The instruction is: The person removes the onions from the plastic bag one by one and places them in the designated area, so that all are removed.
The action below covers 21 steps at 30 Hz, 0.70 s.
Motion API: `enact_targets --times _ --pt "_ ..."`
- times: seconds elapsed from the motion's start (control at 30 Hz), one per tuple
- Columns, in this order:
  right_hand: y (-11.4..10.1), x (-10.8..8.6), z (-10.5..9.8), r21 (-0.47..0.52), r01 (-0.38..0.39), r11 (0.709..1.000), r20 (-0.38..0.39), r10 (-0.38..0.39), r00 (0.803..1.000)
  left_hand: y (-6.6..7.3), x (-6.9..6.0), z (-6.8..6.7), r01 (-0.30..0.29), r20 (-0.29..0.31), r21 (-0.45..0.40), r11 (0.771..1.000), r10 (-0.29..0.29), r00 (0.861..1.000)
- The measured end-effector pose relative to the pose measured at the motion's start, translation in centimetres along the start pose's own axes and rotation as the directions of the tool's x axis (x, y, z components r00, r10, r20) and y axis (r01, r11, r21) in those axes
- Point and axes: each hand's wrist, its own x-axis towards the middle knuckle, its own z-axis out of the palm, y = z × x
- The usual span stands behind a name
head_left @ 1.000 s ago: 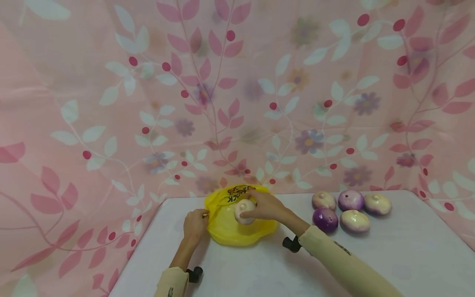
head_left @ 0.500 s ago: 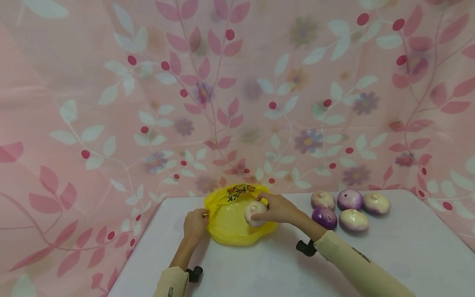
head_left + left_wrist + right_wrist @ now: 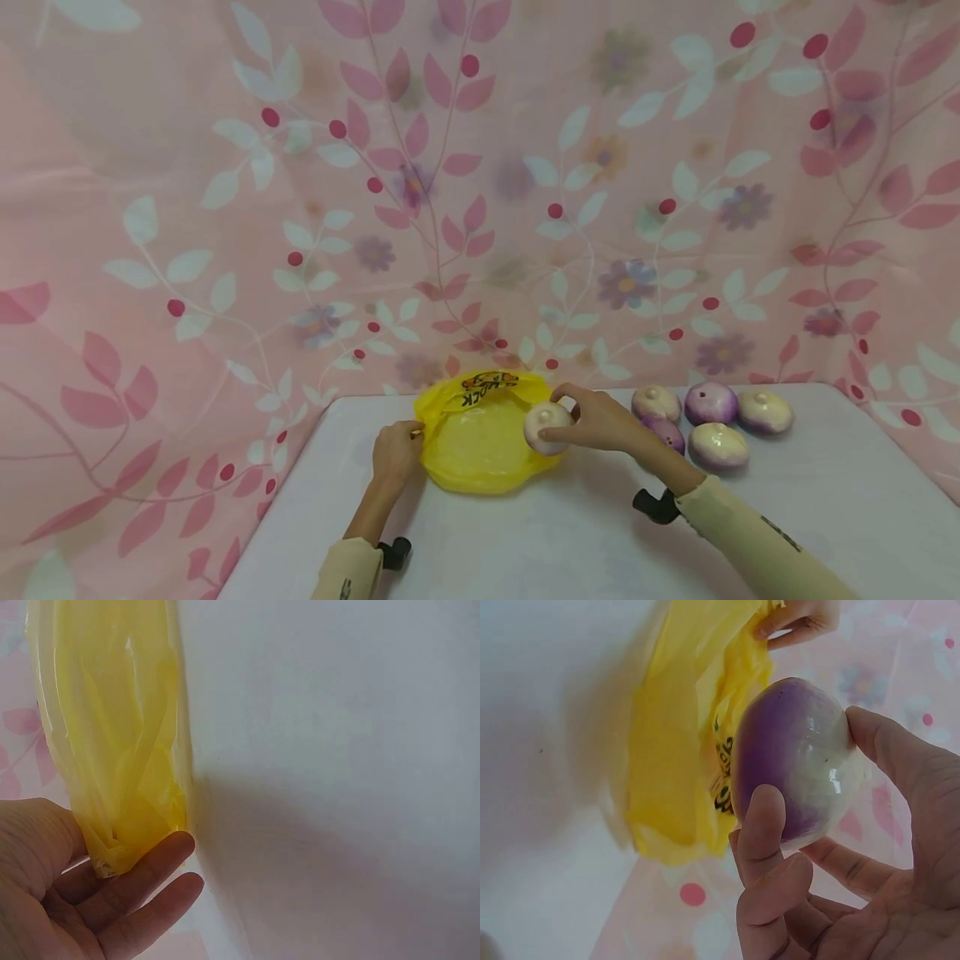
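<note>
A yellow plastic bag [image 3: 487, 483] with dark printing lies on the table, its mouth spread open. At its left edge my left hand [image 3: 396, 454] pinches the plastic; in the left wrist view the gathered bag [image 3: 127, 750] runs up from between the fingers. My right hand [image 3: 603, 422] holds a glossy purple-and-white turnip [image 3: 543, 428] by its sides, over the right part of the bag's mouth. The right wrist view shows thumb and fingers round the turnip [image 3: 795, 765], its purple side facing the bag [image 3: 667, 772].
Several more turnips [image 3: 718, 447] stand grouped on the white table [image 3: 525, 550] at the right, one partly hidden behind my right wrist. A pink floral cloth [image 3: 510, 250] hangs behind the table. Black wrist mounts [image 3: 656, 506] sit below my forearms.
My right hand has carried the turnip rightward, from over the middle of the bag's mouth to its right edge. The left hand has stayed at the bag's left edge.
</note>
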Motion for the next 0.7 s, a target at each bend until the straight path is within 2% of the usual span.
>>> enact_targets --times 0.33,0.7 --pt "1.8 -1.2 -1.7 0.027 -0.018 0.999 -0.032 0.018 0.999 0.2 0.0 -0.2 -0.002 -0.015 0.0 1.0 0.002 1.0" --pt "3.7 -3.8 -4.3 -0.048 -0.029 0.998 -0.069 0.026 0.997 0.3 0.1 -0.2 -0.007 -0.004 -0.012 1.0 0.007 1.0"
